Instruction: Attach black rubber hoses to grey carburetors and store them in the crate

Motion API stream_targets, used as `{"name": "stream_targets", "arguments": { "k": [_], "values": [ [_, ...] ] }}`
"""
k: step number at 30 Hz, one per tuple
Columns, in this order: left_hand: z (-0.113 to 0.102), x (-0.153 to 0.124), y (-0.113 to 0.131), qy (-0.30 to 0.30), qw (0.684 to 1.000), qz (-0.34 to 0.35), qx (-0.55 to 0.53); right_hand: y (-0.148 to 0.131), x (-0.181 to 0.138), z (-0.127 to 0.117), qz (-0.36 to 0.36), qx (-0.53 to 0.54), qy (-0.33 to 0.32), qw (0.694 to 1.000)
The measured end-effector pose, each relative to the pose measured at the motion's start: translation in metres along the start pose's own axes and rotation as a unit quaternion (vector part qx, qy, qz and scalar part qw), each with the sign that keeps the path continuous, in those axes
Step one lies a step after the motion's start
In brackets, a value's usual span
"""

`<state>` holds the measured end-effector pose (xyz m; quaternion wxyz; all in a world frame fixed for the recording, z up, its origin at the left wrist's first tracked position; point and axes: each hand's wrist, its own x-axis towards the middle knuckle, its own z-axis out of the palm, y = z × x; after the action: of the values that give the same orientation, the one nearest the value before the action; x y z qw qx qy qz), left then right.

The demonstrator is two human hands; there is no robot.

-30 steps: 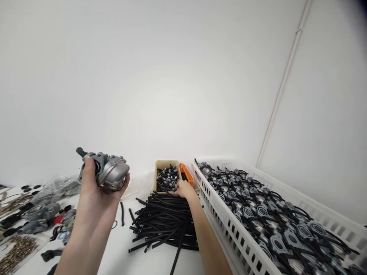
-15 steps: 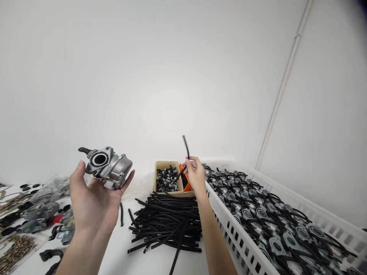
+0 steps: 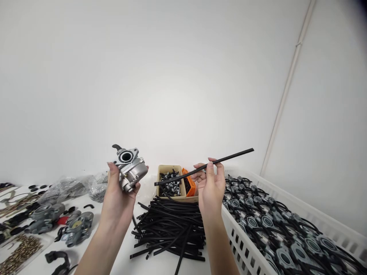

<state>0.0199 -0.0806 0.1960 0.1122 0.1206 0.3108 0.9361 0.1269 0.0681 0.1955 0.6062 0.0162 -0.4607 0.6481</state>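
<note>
My left hand (image 3: 122,200) is closed round a silver carburetor (image 3: 133,173), its round bore facing me and a short black elbow on top. Between the thumb and fingers of my right hand (image 3: 210,185) lies a long black rubber hose (image 3: 232,156), slanting up to the right. The hose's lower left end hangs in front of the carburetor's right side, apart from it. Below both hands, a pile of black hoses (image 3: 169,225) covers the middle of the white table.
A white basket (image 3: 243,244) full of carburetors with hoses stands on the right. Behind the pile are a beige bin (image 3: 158,183) of small parts and an orange basket (image 3: 191,183). Loose carburetors (image 3: 77,227), brass parts (image 3: 21,252) and plastic bags (image 3: 74,187) lie left.
The hose in my right hand has swung from steep to a shallow slant and shows its full length. My left hand has brought the carburetor rightward, closer to the hose.
</note>
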Motion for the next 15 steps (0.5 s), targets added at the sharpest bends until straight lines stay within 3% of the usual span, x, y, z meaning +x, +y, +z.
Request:
{"name": "stream_targets", "arguments": {
  "k": [9, 15],
  "values": [
    [-0.001, -0.003, -0.020, 0.038, 0.978, 0.163, 0.123, -0.003, -0.007, 0.002, -0.024, -0.014, -0.002, 1.000],
    [-0.003, -0.006, -0.021, 0.039, 0.961, 0.222, 0.163, -0.003, -0.006, 0.003, -0.038, -0.018, 0.006, 0.999]
  ]
}}
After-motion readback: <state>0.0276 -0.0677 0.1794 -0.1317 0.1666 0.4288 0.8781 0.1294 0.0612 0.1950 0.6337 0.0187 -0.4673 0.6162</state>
